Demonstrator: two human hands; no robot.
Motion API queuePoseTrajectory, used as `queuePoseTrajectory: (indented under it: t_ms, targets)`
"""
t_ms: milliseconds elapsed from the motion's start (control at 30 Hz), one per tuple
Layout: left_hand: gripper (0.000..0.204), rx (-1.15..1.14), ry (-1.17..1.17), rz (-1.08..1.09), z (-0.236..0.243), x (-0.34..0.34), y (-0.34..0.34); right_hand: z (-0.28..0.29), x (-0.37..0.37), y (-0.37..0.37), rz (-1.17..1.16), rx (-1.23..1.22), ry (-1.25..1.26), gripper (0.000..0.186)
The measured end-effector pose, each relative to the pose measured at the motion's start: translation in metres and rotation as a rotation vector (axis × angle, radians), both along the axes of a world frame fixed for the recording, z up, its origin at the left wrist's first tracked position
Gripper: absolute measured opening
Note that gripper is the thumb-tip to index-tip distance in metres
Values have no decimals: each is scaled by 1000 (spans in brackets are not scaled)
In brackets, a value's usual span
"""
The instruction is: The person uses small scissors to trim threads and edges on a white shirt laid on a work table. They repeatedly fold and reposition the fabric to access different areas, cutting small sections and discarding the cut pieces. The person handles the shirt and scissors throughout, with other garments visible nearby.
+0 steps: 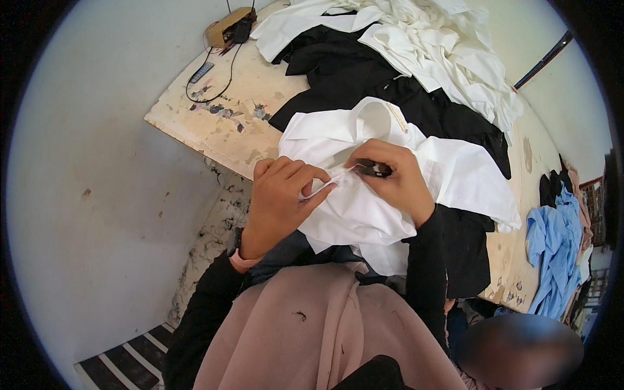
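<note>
A white shirt (455, 175) lies bunched in front of me on the worn table (224, 123). My left hand (279, 201) pinches a fold of its white fabric between thumb and fingers. My right hand (396, 179) rests on the cloth just to the right and grips a small dark tool (375, 170), its tip pointing at the pinched fold. Both hands are close together over the middle of the shirt. What the tool touches is hidden by my fingers.
Black garments (364, 78) and a heap of white ones (442, 39) cover the table behind. A wooden box with a black cable (227, 29) sits at the far left corner. Light blue clothes (556, 247) hang at the right. A white wall (97, 162) is on the left.
</note>
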State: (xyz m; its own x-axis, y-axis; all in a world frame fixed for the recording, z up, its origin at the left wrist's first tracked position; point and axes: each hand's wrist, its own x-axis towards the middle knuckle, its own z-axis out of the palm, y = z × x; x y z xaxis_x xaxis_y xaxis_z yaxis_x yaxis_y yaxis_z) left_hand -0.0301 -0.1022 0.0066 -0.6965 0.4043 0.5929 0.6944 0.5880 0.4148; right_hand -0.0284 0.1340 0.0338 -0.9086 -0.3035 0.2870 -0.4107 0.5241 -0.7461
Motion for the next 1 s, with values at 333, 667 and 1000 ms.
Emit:
queuePoseTrajectory:
  t_ms: [333, 667, 1000]
  targets:
    - [19, 91, 538, -17, -32, 11, 1, -24, 55, 0, -296, 179, 634, 34]
    - [29, 85, 453, -80, -38, 12, 16, -37, 67, -14, -376, 38, 597, 27]
    - [21, 262, 391, -232, -41, 8, 30, -44, 79, -23, -476, -83, 572, 23]
